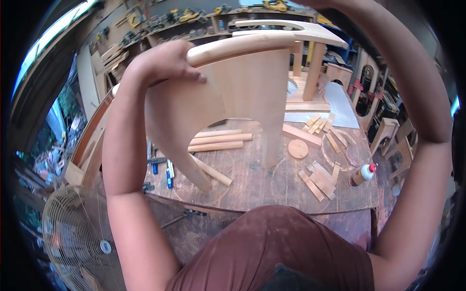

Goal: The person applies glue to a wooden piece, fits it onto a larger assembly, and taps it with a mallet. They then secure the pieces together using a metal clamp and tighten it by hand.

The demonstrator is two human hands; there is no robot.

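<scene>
A pale curved wooden panel (247, 87) stands upright on the workbench, with an arched cut-out at its bottom and two leg-like ends. Along its top edge runs a thick rounded rail (242, 47). My left hand (165, 60) is closed over the left part of that top edge, its thumb lying against the panel's near face. My right arm is raised, and its hand lies beyond the top edge of the view, so what it touches is hidden. Behind the panel is a wooden frame (318, 68) with a curved top and upright legs.
The workbench (252, 186) holds round dowels (218, 140), a wooden disc (298, 149), several thin offcuts (320, 179), a red-capped glue bottle (363, 174) and a blue-handled tool (169, 178). A fan (77, 237) stands at lower left. Power tools line a back shelf (189, 31).
</scene>
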